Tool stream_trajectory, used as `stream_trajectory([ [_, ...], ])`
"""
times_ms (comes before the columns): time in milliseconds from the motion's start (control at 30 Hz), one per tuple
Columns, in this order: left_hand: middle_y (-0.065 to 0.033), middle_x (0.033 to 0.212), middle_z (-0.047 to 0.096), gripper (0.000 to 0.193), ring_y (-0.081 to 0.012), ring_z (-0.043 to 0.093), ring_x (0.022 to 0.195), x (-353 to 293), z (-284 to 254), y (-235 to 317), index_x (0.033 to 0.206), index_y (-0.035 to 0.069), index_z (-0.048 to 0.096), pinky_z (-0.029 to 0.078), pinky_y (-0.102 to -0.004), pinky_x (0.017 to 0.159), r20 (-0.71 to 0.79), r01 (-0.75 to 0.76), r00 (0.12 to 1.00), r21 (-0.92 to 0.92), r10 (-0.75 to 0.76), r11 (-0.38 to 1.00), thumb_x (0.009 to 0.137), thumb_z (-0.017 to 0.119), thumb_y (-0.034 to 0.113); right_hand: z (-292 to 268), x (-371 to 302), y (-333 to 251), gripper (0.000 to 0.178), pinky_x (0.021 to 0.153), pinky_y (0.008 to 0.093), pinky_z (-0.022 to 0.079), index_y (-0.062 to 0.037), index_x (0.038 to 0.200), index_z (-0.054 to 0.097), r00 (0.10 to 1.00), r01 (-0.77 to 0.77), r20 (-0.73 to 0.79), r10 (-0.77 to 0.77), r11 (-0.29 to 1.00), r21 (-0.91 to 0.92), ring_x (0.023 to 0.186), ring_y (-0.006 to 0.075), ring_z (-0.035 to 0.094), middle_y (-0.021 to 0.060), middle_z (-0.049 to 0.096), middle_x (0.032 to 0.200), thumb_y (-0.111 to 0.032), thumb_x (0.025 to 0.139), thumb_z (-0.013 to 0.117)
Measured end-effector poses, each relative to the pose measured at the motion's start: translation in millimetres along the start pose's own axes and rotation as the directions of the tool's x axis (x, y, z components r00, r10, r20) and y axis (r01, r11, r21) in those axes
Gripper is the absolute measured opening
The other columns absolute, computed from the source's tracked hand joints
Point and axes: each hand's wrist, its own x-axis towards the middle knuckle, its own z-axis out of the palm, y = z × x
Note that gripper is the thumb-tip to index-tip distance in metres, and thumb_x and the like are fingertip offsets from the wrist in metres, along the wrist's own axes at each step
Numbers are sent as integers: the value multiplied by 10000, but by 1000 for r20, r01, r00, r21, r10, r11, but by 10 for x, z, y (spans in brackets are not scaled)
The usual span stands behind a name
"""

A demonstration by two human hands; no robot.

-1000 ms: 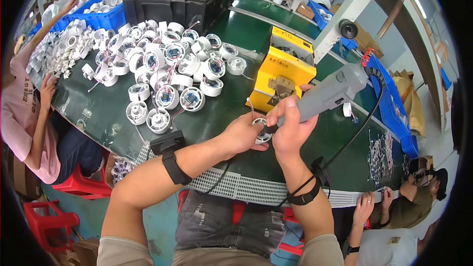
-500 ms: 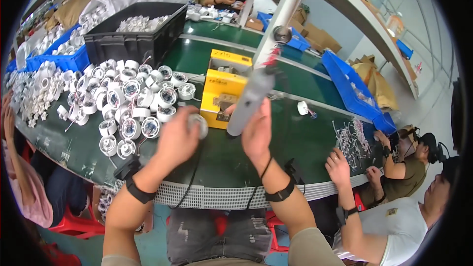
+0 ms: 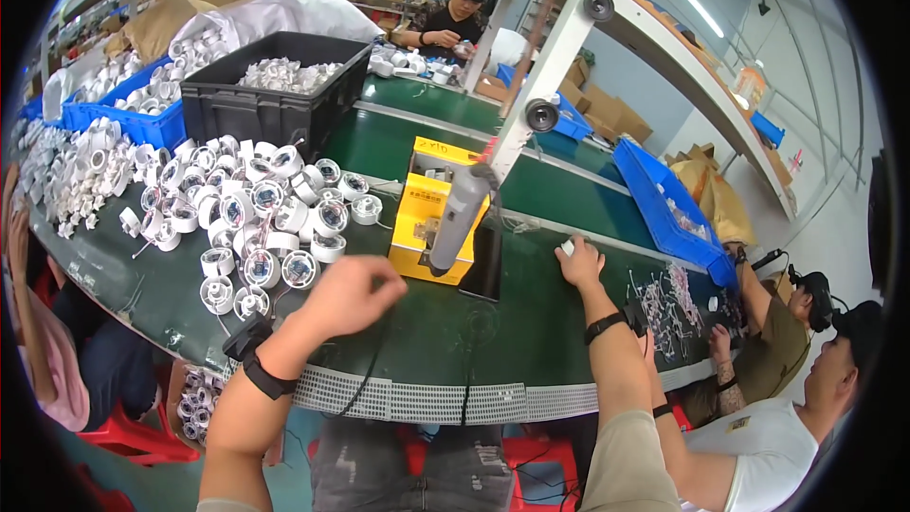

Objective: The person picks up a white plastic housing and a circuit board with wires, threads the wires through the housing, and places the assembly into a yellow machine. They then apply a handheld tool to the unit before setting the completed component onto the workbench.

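Observation:
My left hand (image 3: 358, 296) hovers over the green worktop, left of a yellow fixture (image 3: 406, 245). Its fingers are loosely curved and apart, with nothing visible between them. Farther right, my right hand (image 3: 580, 265) is closed on a small white round housing (image 3: 568, 247) at the belt; the fingers cover much of it. In front of the fixture a grey electric screwdriver (image 3: 462, 213) hangs upright, untouched, hiding part of the fixture's front. Nearest my left hand lies a heap of white round housings (image 3: 267, 197) with wires and circuit boards inside.
Behind the heap stands a black crate (image 3: 270, 106) of small white parts, beside blue bins (image 3: 152, 123). At right are a blue tray (image 3: 654, 192) and a pile of wired pieces (image 3: 664, 308). Co-workers sit on both sides and across. A white post (image 3: 569, 66) rises beyond the fixture.
My right hand has let go of the screwdriver and moved right onto the white housing. The screwdriver now hangs free. The white housing earlier in my left hand is no longer visible there.

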Motion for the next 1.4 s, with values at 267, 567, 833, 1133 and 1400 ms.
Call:
stream_trajectory([
  [267, -118, 1064, 670, 443, -176, 656, 900, -142, 326, 45, 1247, 20, 557, 502, -294, 806, 667, 325, 745, -344, -15, 881, 908, 623, 298, -460, -1370, -1222, 463, 908, 481, 458, -14, 1094, 527, 713, 701, -448, -540, 562, 439, 1019, 378, 575, 199, 592, 1064, -155, 722, 765],
  [567, -74, 1161, 556, 616, -127, 537, 1073, -59, 411, 151, 1397, -5, 345, 455, -280, 931, 523, 368, 849, -683, 71, 631, 906, 647, 211, -702, -1834, -1625, 771, 860, 453, 492, -24, 1219, 450, 412, 825, -457, -788, 109, 555, 1088, 340, 526, 179, 484, 1228, -308, 631, 858],
  [833, -53, 1183, 547, 621, -142, 557, 1077, -64, 408, 123, 1305, 27, 466, 486, -299, 917, 445, 343, 895, -678, -8, 650, 758, 759, -5, -501, -1781, -1434, 317, 790, 316, 508, 0, 1208, 468, 811, -35, 25, -584, -5, 999, 907, 162, 566, 96, 542, 1090, -145, 943, 564],
  [1133, -50, 1177, 504, 632, -172, 557, 1043, -54, 423, 98, 1300, 29, 480, 464, -300, 916, 316, 72, 941, -540, 123, 839, 738, 753, -66, -458, -1644, -1322, 230, 782, 269, 466, 13, 1108, 576, 580, -556, 323, -748, -74, 828, 849, 134, 585, 57, 615, 886, -152, 949, 555],
  [1400, -62, 1039, 585, 545, -141, 526, 821, -52, 477, 7, 1377, 75, 396, 434, -258, 688, 556, 557, 825, -765, -104, 325, 1020, 291, 473, -561, -1760, -1406, 104, 726, 317, 467, -4, 772, 618, 710, 367, -170, -683, 153, 918, 790, 193, 572, 83, 594, 833, -41, 866, 594],
])
